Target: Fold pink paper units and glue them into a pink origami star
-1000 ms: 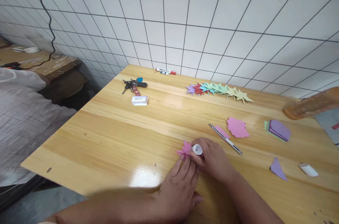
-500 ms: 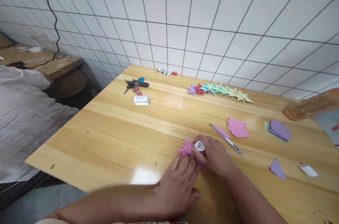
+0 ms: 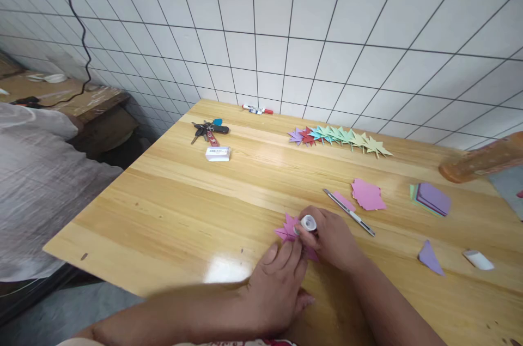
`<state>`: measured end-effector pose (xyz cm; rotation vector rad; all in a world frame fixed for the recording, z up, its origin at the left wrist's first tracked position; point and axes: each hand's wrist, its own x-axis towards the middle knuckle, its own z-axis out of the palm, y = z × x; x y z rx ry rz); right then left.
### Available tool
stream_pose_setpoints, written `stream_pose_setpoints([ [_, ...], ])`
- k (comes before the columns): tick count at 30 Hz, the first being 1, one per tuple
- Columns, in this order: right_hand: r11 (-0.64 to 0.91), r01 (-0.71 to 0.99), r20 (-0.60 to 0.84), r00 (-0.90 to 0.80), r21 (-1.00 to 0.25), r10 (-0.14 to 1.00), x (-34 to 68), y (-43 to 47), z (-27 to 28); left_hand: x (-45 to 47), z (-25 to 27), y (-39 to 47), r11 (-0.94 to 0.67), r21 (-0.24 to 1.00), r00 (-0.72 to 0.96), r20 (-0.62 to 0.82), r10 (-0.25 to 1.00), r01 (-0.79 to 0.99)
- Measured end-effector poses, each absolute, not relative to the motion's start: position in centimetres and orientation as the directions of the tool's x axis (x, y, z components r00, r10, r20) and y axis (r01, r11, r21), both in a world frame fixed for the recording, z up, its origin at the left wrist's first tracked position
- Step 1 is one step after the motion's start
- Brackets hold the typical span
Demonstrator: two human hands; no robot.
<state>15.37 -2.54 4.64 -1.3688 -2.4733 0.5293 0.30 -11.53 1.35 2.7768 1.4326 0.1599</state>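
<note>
holding down pink paper [image 3: 287, 228] with flat, spread left hand [image 3: 276, 285]; pinching white tube [image 3: 308, 223] over it in right hand [image 3: 334, 240].

On my screen, a white wall [image 3: 231, 2] gridded with dark lines stands behind the pale wooden table [image 3: 163, 210]. I see light [image 3: 226, 268] glaring near its front edge, 1 brown bench [image 3: 104, 110] at left and grey floor [image 3: 98, 305].

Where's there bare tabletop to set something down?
Widest: the table between the white block and the left hand. Another patch: between that block and the leaf row. Crowded: around the right hand, with pink folded paper, knife and pink sheets close by.
</note>
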Motion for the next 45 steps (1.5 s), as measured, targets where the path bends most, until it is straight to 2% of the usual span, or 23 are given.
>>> stream_pose_setpoints([
  [17,0.477,0.784,0.158,-0.454,-0.398,0.877,15.3,-2.2,3.7,0.3,1.6,-11.4,-0.577,0.105,0.574,0.067,0.816,0.81],
  [20,0.423,0.783,0.222,-0.361,-0.455,0.906,16.2,-2.4,4.2,0.0,2.2,-10.7,-0.579,0.178,0.578,0.063,0.813,0.795],
  [24,0.287,0.787,0.269,-0.16,-0.545,0.95,18.1,-2.6,5.4,-0.6,3.4,-9.3,-0.515,0.345,0.53,0.055,0.846,0.785],
  [26,0.262,0.78,0.285,-0.112,-0.568,0.952,19.0,-2.8,5.8,-0.8,3.7,-8.7,-0.491,0.413,0.505,0.085,0.859,0.767],
  [34,0.262,0.797,0.219,-0.167,-0.544,0.961,21.1,-4.2,5.0,-1.7,3.8,-7.9,-0.512,0.589,0.459,0.252,0.852,0.625],
  [36,0.246,0.774,0.195,-0.161,-0.583,0.968,21.4,-4.3,4.7,-2.3,4.6,-7.3,-0.474,0.604,0.42,0.241,0.875,0.641],
  [38,0.169,0.669,0.155,-0.082,-0.724,0.985,21.6,-4.1,4.4,-2.7,5.6,-6.2,-0.42,0.596,0.391,0.187,0.901,0.684],
  [41,0.053,0.237,0.067,0.054,-0.97,0.996,21.6,-3.6,3.8,-2.7,6.4,-3.9,-0.351,0.553,0.371,0.081,0.925,0.755],
  [43,-0.001,-0.039,-0.004,0.072,-0.999,0.997,21.6,-3.3,3.5,-2.1,6.1,-2.4,-0.363,0.521,0.417,0.015,0.909,0.772],
  [45,-0.048,-0.158,-0.057,0.058,-0.986,0.997,21.8,-3.0,3.1,-1.4,5.6,-1.3,-0.408,0.466,0.488,-0.059,0.871,0.785],
])
